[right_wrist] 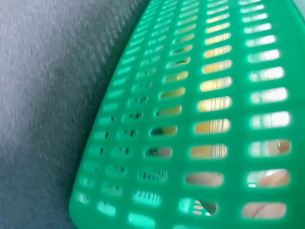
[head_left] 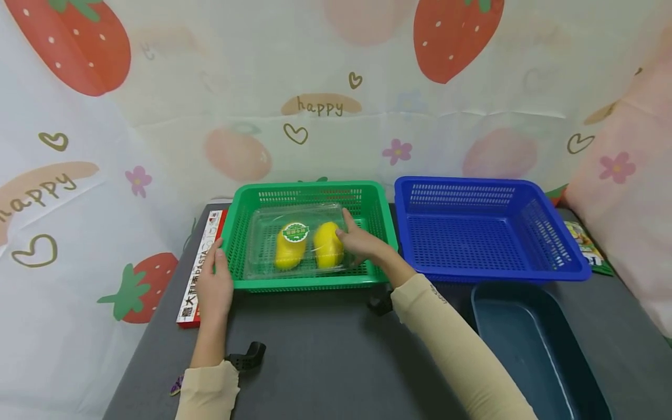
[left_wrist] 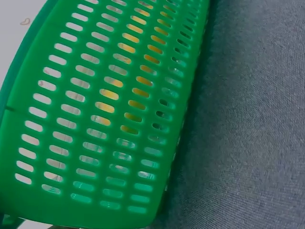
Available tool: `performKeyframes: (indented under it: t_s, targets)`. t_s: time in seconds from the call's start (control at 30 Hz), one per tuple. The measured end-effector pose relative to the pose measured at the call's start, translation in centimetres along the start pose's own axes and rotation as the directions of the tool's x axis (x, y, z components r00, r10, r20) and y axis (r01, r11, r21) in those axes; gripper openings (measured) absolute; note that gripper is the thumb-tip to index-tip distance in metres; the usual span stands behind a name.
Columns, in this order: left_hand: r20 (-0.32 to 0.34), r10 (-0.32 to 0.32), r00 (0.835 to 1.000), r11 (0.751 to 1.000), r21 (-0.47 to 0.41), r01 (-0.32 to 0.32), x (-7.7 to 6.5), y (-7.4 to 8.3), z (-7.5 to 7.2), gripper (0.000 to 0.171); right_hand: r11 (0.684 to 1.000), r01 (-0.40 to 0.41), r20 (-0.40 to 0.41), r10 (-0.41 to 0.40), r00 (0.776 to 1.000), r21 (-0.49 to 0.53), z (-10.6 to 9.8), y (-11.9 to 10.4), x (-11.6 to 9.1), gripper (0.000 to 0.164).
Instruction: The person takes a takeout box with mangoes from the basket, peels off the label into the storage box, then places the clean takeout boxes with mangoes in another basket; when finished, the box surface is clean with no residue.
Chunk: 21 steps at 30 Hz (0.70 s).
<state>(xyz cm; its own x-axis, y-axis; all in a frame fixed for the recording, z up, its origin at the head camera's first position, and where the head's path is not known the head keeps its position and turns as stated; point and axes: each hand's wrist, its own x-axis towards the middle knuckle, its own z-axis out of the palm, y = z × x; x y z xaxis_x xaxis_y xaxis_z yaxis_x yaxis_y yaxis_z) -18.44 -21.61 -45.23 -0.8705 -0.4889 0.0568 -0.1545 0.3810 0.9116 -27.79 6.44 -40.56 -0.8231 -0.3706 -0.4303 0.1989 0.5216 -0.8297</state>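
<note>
Clear plastic clamshell [head_left: 262,248] of two yellow mangoes [head_left: 289,258], lying inside the green basket [head_left: 310,283]. The right grip [head_left: 361,242] holds its right end; the left grip [head_left: 214,286] touches the basket's left rim — whether closed, one cannot tell.

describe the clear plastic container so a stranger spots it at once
On the gray table, find the green basket, left of the blue basket. Inside sits the clear plastic container. Unlike both baskets, it is see-through, showing two yellow mangoes and a round green label.
</note>
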Motion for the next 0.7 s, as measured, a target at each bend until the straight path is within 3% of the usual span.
performKeyframes:
  t_s: [0.4, 0.7]
  targets:
    - [-0.021, 0.008, 1.000, 1.000, -0.021, -0.008, -0.12, 0.11, 0.15, 0.046, 0.998, 0.050, -0.098, -0.046, 0.994, 0.038, 0.64, -0.02, -0.04, 0.062]
    - [0.025, -0.016, 1.000, 1.000, -0.027, 0.017, -0.17, 0.48, -0.17, 0.047, 0.999, 0.048, -0.159, -0.048, 0.986, -0.006, 0.83, -0.23, -0.18, 0.060]
